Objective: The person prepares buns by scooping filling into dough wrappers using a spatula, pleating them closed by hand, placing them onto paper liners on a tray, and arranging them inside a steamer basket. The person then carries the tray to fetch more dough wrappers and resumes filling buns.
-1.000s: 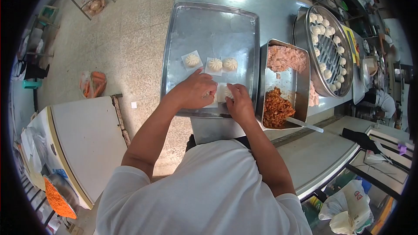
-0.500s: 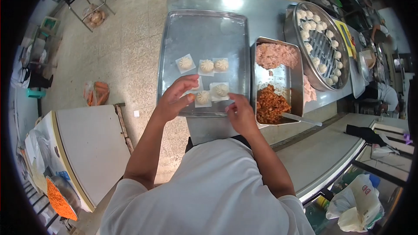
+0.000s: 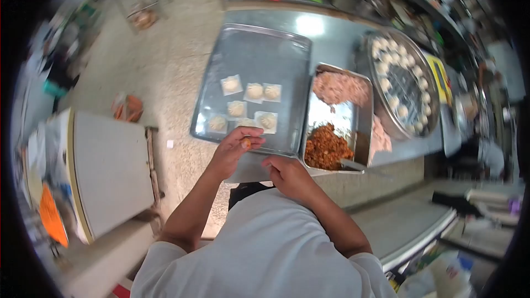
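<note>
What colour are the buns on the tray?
The buns are creamy white, best seen in the head view.

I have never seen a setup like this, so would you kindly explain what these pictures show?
There is no machine here: a person works with two bare hands. The view comes from a camera worn on their head, looking forward and down, which is why their white shirt fills the bottom.

On the metal table lies a flat tray with pleated buns on paper squares. Right of it, a deep pan holds a pale pink mixture and a reddish-brown one. Further right, a round pan holds more buns.

The left hand is over the tray's near edge; the right hand is beside it. I see nothing clearly held in either.
</note>
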`<state>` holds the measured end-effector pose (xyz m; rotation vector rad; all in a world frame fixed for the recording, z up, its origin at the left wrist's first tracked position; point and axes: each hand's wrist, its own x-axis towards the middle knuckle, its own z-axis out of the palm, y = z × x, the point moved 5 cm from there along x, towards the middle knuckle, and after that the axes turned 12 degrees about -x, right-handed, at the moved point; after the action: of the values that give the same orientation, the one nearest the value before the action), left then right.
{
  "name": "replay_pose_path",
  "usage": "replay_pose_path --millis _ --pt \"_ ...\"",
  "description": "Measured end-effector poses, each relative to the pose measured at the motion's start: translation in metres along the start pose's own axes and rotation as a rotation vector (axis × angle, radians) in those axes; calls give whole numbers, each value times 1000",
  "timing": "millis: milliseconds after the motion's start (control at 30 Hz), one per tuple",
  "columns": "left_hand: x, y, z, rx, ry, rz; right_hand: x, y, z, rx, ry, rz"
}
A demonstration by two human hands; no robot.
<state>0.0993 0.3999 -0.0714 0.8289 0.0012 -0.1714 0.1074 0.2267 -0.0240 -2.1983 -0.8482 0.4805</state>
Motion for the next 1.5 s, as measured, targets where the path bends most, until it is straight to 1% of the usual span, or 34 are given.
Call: replay_pose_path --millis 33,133,167,233,267,300,333,367,433,467,533,567,633,700,733,767,800,833,867,900,933,967,1033,1067,1133,1167,1267,1333,1367,1433,1467,1500 --pt "-7 1 2 11 44 47 -2 2 -4 3 20 -28" --pt "-31 -1 18 -2 167 124 -13 3 -13 9 -79 -175" --pt "-40 -7 25 13 188 142 -16 4 -18 18 -90 -201" --pt "-60 -22 36 -61 289 192 -22 4 -27 0 -160 -278" --pt "-69 -31 42 -38 330 195 -22 6 -34 7 -175 -305" --pt "-77 -39 49 -32 357 215 -18 8 -41 -61 -155 -294" --pt "-85 -49 54 35 402 193 -13 11 -46 -128 -134 -285" --pt "-92 -58 57 101 448 168 -5 13 -50 -118 -154 -311" --pt "-109 -70 71 126 513 159 11 21 -60 -212 -89 -289" --pt "-117 -79 76 147 529 155 17 27 -61 -210 -112 -303" --pt "-121 -87 76 189 520 168 52 34 -67 -298 -1 -375" --pt "-126 -89 74 193 520 181 70 33 -63 -302 3 -387" --pt "-130 -94 70 255 561 97 103 44 -60 -482 63 -288" --pt "-130 -91 68 408 535 148 139 71 -42 -547 48 -194" --pt "-128 -90 63 476 514 177 151 74 -38 -642 10 -175" --pt "-127 -88 59 500 514 174 164 72 -36 -703 -20 -176" --pt "-129 -92 48 491 514 164 171 72 -34 -743 -35 -126" --pt "-127 -94 47 488 463 151 179 72 -33 -776 -58 -88" --pt "-130 -92 42 445 505 104 185 75 -33 -784 -41 -58" --pt "-133 -89 34 402 559 59 191 79 -25 -752 -99 -43" --pt "-133 -87 29 402 543 57 197 80 -18 -718 -160 -34" --pt "-134 -88 22 344 542 25 204 80 -13 -722 -155 -23" --pt "-131 -87 8 276 532 -22 207 82 0 -779 -239 -64" --pt "-126 -84 0 297 504 -35 210 86 3 -783 -245 -44" --pt "-118 -76 -12 372 457 -73 205 83 7 -807 -205 -100" --pt "-114 -72 -16 374 444 -92 204 86 10 -799 -205 -78" --pt "-95 -38 -11 330 402 8 212 91 11 -804 -193 -61" --pt "-83 -24 -6 334 377 49 214 94 7 -639 -172 -51" --pt "-76 -20 -4 340 366 87 219 99 1 -646 -168 -43" --pt "-63 -19 1 344 349 96 219 99 -19 -330 -190 -33" --pt "-56 -18 6 303 323 125 215 102 -34 -322 -188 -14" --pt "-49 -17 13 263 297 155 208 98 -58 -154 -210 5"
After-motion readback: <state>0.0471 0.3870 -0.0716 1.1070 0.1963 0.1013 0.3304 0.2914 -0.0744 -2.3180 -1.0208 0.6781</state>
